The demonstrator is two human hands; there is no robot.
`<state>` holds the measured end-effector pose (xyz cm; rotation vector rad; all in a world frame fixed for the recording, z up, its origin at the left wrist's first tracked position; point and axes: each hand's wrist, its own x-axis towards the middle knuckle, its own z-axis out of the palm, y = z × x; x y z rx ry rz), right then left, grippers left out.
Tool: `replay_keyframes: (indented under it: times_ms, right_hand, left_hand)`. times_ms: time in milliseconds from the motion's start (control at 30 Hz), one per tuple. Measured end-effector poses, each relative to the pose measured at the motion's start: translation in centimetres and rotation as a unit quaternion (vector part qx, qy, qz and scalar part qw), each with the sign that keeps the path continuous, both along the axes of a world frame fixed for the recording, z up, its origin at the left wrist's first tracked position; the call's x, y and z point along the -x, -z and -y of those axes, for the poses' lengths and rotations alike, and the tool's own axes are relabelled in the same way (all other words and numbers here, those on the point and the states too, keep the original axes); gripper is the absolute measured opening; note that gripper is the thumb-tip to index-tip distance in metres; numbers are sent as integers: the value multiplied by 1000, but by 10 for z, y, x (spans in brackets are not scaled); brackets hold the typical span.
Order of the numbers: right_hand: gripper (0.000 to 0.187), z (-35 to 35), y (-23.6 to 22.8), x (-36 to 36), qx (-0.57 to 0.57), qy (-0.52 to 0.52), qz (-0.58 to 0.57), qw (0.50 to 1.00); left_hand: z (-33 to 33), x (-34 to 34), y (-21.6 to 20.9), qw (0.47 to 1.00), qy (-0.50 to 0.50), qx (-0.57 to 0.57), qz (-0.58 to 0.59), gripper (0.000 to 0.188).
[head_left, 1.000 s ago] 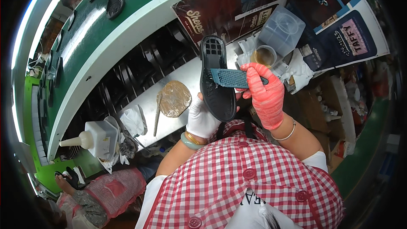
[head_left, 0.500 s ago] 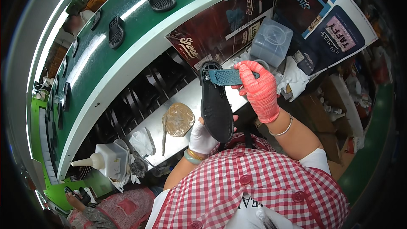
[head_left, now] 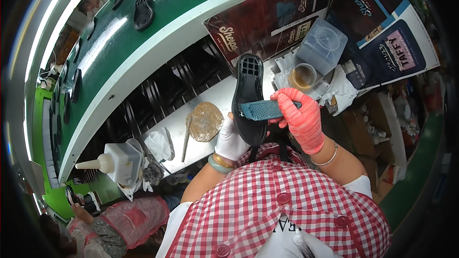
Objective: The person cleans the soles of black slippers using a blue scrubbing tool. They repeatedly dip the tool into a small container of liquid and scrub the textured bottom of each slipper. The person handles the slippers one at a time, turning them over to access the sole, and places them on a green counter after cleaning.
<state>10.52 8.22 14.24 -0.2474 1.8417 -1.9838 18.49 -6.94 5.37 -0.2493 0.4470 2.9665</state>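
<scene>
My left hand, in a white glove with bare fingertips, grips a black shoe sole from below and its left side. The sole is tilted, its grid-patterned end pointing away from me. In my right hand, covered by a red-pink glove, is a flat blue-green textured strip pinched between the fingers. The strip's far end rests on or just over the sole's left-middle edge, with a little whitish matter at its tip. Right of the sole stands a clear cup with brownish contents.
A metal worktop carries a round brown plastic-wrapped pad and a thin stick. A white spouted bottle stands left. Beyond curves a green conveyor bearing several soles. A translucent container sits right; a co-worker is lower left.
The strip has slid from the sole's grid end down toward its middle, leaving the grid uncovered. My right hand has come nearer to me. Soles on the conveyor have shifted.
</scene>
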Motion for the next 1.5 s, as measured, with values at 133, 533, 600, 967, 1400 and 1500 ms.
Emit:
replay_keyframes:
  times_ms: [133, 533, 600, 967, 1400, 1500]
  right_hand:
    - [20, -7, 1, -3, -34, -57, -1, 998]
    - [21, -2, 15, 6, 46, 69, 24, 996]
    - [21, -3, 10, 5, 43, 63, 23, 997]
    - [21, -3, -3, -4, -27, -41, 48, 998]
    - [25, 10, -12, 18, -117, -249, 42, 960]
    - [27, 19, -15, 21, -143, -280, 54, 948]
  left_hand:
    - [4, 4, 10, 999, -16, -18, 30, 60]
    - [0, 6, 3, 1000, 20, -10, -9, 67]
    - [2, 8, 4, 999, 43, -7, -33, 70]
    - [5, 6, 7, 1000, 10, -17, 15, 66]
    - [20, 2, 22, 992, 86, -8, 91, 64]
    - [23, 1, 26, 990, 130, -40, 40, 60]
